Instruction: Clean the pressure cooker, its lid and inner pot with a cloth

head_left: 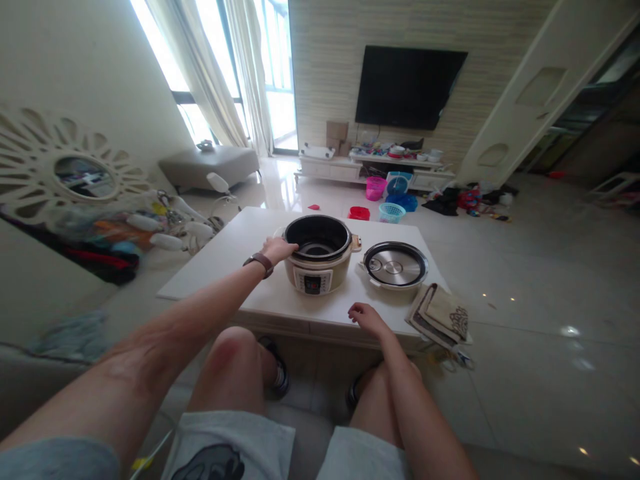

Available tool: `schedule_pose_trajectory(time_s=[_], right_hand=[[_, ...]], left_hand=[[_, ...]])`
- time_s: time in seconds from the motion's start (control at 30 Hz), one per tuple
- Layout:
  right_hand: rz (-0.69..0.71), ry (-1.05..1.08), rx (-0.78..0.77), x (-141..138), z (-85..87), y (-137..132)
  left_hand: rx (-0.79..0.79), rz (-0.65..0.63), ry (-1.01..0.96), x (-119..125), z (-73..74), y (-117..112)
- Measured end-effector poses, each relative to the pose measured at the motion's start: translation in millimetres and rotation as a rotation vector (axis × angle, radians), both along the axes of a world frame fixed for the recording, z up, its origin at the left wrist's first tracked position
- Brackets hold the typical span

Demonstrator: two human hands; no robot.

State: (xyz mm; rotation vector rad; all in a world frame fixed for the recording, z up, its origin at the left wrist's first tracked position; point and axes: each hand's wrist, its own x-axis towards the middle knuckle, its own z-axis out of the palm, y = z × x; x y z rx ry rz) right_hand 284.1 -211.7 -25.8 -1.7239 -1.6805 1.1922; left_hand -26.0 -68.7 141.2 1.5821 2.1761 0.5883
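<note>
White counter (pixel 235 247) carries a pressure cooker (pixel 317 267), likely heavy, best gripped at its side handles; left hand (pixel 277 250) clasps the nine-o'clock rim, fingers curled; right hand (pixel 367 317) lies open.

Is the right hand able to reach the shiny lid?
Probably yes: the right hand rests at the front edge of the table, and only bare tabletop lies between it and the lid.

Daylight pours through tall curtained windows (pixel 278 67) at 11 o'clock onto a glossy pale tiled floor (pixel 540 267). At 12 o'clock a black wall-mounted television (pixel 407 87) hangs on a striped beige wall (pixel 325 60) above a low white media console (pixel 330 168); a grey ottoman (pixel 210 167) sits at 10 o'clock, a white cut-out wall mirror (pixel 83 175) at 9 o'clock.
</note>
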Motion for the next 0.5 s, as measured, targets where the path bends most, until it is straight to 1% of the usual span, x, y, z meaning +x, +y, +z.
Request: schedule_pose_trajectory(time_s=[0.03,0.07,0.1,0.13,0.2,0.27,0.3,0.37,0.4,0.43,0.5], right_hand=[[0.000,-0.002,-0.005,0,-0.7,0],[-0.002,-0.005,-0.009,1,-1.5,1],[-0.006,-0.006,-0.011,1,-2.4,1],[-0.012,-0.008,-0.013,2,-3.4,1],[-0.037,-0.013,-0.016,3,-5.8,1],[-0.090,-0.018,-0.011,4,-8.6,3],[-0.133,-0.023,-0.005,5,-10.2,4],[-0.251,-0.033,0.018,8,-14.0,8],[-0.324,-0.037,0.030,11,-16.3,10],[-0.398,-0.037,0.039,14,-18.7,12],[-0.537,-0.023,0.043,22,-23.5,16]], left_hand=[[0.011,-0.007,0.054,1,2.5,-3],[0.056,-0.017,0.105,4,5.1,-9],[0.153,-0.039,0.147,8,7.1,-15],[0.286,-0.083,0.173,14,8.4,-23],[0.527,-0.246,0.148,30,6.2,-44],[0.672,-0.490,0.063,51,-5.0,-68],[0.730,-0.613,0.016,62,-14.6,-80],[0.782,-0.862,-0.074,84,-41.1,-99],[0.761,-0.985,-0.107,95,-56.9,-106],[0.717,-1.080,-0.135,104,-73.2,-111],[0.582,-1.191,-0.178,121,-103.6,-116]])
